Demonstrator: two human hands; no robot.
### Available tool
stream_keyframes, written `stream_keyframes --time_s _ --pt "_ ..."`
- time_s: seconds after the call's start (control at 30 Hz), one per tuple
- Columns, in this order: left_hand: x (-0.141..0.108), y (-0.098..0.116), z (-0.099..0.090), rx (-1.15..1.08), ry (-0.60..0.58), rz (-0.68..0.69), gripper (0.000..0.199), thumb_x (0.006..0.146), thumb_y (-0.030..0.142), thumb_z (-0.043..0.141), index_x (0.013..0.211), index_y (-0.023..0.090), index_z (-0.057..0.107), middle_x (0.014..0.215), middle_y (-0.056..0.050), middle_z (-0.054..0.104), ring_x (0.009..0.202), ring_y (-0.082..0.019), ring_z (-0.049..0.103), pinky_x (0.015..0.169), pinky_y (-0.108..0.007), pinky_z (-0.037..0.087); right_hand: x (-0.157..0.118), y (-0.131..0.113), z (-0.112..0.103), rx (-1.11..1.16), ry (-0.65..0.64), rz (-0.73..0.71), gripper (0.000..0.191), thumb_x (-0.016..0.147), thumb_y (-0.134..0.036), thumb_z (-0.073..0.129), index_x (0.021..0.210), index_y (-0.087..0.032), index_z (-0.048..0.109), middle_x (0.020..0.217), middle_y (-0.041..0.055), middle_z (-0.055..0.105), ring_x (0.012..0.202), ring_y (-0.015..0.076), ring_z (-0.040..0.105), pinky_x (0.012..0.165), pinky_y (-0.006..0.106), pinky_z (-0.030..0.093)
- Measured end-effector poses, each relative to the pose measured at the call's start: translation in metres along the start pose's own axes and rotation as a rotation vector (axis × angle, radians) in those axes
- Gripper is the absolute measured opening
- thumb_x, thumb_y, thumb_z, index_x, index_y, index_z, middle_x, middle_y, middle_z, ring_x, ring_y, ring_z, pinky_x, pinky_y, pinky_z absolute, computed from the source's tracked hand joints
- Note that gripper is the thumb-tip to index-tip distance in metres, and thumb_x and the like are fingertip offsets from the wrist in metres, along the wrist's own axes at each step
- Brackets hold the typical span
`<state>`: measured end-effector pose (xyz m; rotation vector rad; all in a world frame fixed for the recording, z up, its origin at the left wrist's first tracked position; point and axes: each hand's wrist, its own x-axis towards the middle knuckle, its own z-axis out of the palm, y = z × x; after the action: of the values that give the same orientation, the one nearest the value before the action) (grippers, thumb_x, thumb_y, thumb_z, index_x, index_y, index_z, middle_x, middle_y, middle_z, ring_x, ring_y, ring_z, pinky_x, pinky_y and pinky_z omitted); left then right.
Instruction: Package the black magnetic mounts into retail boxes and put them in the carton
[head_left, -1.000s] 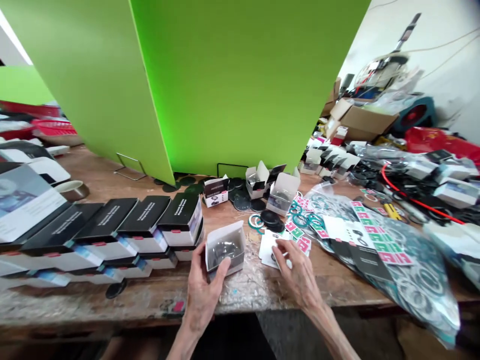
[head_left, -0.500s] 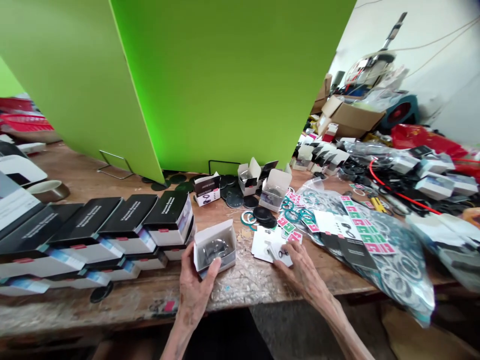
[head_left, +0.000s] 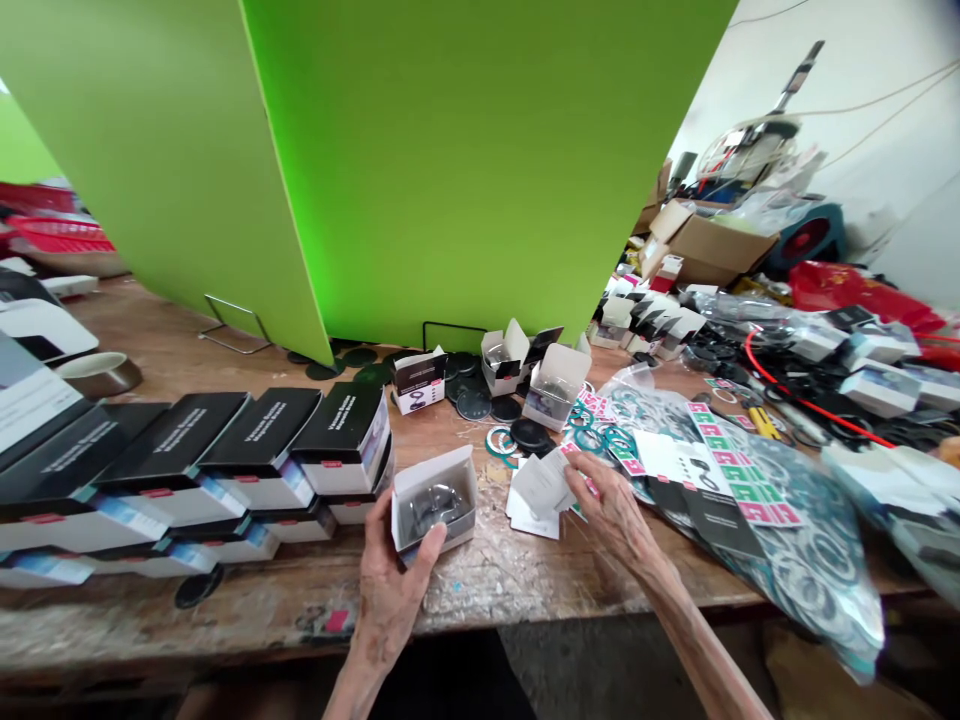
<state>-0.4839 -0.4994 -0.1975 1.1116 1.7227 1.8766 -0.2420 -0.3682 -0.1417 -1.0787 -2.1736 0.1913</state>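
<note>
My left hand [head_left: 394, 580] is wrapped round a small open box [head_left: 469, 500], its thumb on the near wall. Inside the box lies a dark part under clear plastic [head_left: 433, 505]. My right hand [head_left: 611, 505] pinches a white printed leaflet [head_left: 543, 484] by its right edge. Under that leaflet several more white sheets [head_left: 534, 524] lie on the wooden table [head_left: 495, 580]. Just behind them are black discs [head_left: 529, 436] and teal rings [head_left: 589, 437].
Closed black-and-white boxes [head_left: 259, 430] stand stacked at left, by a tape roll [head_left: 99, 374]. Green panels [head_left: 465, 170] rise behind open boxes [head_left: 556, 385]. A clear bag of rings [head_left: 810, 570] overhangs the front edge at right, near a red cord [head_left: 810, 400].
My right hand has lifted a leaflet off the sheets and turned it, so a text side now shows. My left hand still holds the box in about the same place.
</note>
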Motion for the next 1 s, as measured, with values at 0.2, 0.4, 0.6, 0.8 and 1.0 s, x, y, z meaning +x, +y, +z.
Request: stream_keyframes --time_s 0.2,0.4,0.6,0.8,1.0 --pt "-0.001 0.002 -0.001 -0.006 -0.009 -0.005 0.057 0.080 0.038 0.067 0.129 0.027 0.041 0.122 -0.006 0.058 0.105 -0.019 0.061 0.092 -0.034 0.051 0.025 0.002 0.023 -0.301 0.072 0.021 0.035 0.097 -0.020 0.030 0.108 -0.017 0.062 0.103 0.0105 0.067 0.096 0.0219 0.060 0.086 0.035 0.045" --pt "-0.003 0.001 0.000 -0.057 -0.029 -0.036 0.057 0.081 0.038 0.065 0.131 0.027 0.039 0.125 -0.006 0.055 0.108 -0.020 0.059 0.095 -0.038 0.050 0.055 -0.003 0.068 -0.435 -0.124 0.014 0.020 0.095 -0.020 0.042 0.095 -0.017 0.062 0.094 0.0090 0.067 0.086 0.0214 0.060 0.075 0.030 0.042" --pt "-0.003 -0.005 0.000 -0.031 -0.027 -0.062 0.060 0.080 0.041 0.066 0.132 0.029 0.038 0.131 -0.007 0.051 0.114 -0.023 0.054 0.102 -0.044 0.042 0.062 0.003 0.082 -0.453 -0.153 0.020 0.016 0.090 -0.030 0.054 0.092 -0.017 0.062 0.095 0.0095 0.063 0.094 0.0232 0.056 0.078 0.030 0.040" --pt "-0.004 -0.005 -0.001 -0.014 -0.030 -0.053 0.060 0.080 0.041 0.066 0.131 0.027 0.039 0.131 -0.007 0.051 0.115 -0.023 0.053 0.101 -0.043 0.043 0.065 0.011 0.088 -0.456 -0.097 0.051 0.019 0.086 -0.029 0.053 0.094 -0.016 0.064 0.098 0.0129 0.060 0.089 0.0257 0.053 0.075 0.035 0.041" --pt "-0.005 -0.008 -0.002 0.001 -0.037 -0.035 0.061 0.080 0.041 0.065 0.132 0.028 0.037 0.133 -0.008 0.050 0.118 -0.024 0.052 0.103 -0.046 0.041 0.055 0.026 0.083 -0.405 -0.076 -0.034 0.026 0.094 -0.020 0.038 0.102 -0.018 0.063 0.100 0.0109 0.062 0.094 0.0226 0.055 0.084 0.034 0.041"
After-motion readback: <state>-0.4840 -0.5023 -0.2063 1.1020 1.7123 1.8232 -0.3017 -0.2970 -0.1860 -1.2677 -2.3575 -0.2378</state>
